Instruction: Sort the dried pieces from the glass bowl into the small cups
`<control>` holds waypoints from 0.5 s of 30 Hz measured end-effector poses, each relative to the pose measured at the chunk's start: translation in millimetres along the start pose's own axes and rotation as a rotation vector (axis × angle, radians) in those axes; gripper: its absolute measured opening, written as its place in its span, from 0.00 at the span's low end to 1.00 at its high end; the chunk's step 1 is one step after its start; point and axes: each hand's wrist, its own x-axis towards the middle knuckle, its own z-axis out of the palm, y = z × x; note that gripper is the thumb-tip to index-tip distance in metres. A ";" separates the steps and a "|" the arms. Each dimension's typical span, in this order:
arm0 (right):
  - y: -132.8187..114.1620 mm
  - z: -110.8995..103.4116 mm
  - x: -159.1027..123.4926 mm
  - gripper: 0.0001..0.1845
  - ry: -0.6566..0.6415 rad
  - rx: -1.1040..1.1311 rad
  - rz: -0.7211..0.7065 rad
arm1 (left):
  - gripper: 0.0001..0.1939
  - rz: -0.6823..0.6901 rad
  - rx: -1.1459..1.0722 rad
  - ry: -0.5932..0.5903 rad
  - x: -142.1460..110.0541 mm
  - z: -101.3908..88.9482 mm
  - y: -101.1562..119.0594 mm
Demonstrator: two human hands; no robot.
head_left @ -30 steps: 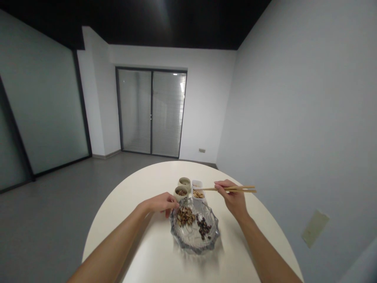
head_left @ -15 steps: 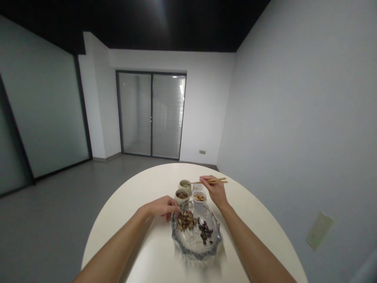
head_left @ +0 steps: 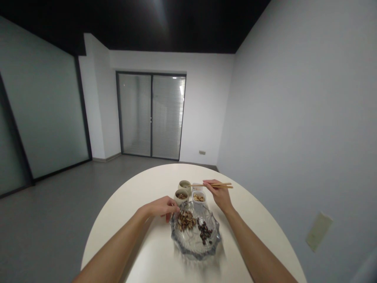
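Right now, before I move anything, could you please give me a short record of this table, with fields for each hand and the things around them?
Left hand: fingers curled at the rim of the glass bowl, next to the small cup; cannot tell whether it holds anything.
Right hand: holds chopsticks level, tips pointing toward a second cup.
Bowl contents: sunflower seeds and dark seeds, in separate piles.
Also nearby: white dish of nuts.
Surface: round table, pale cream.
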 end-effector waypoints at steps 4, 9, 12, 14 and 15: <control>-6.2 -7.3 -3.2 0.15 0.047 0.016 -0.002 | 0.21 0.009 0.004 0.008 0.7 1.1 -1.4; -20.2 -28.2 -12.8 0.19 0.051 0.077 0.092 | 0.22 0.006 0.007 0.002 0.4 1.5 -1.7; -30.3 -43.0 -19.6 0.19 -0.045 0.071 0.137 | 0.23 0.000 0.005 0.011 -0.4 1.8 -0.2; -36.1 -49.6 -23.1 0.18 -0.112 0.042 0.147 | 0.23 -0.009 0.008 0.011 -1.0 2.0 1.1; -38.4 -51.5 -24.4 0.17 -0.146 0.024 0.149 | 0.23 -0.014 0.011 0.011 -1.2 2.0 1.8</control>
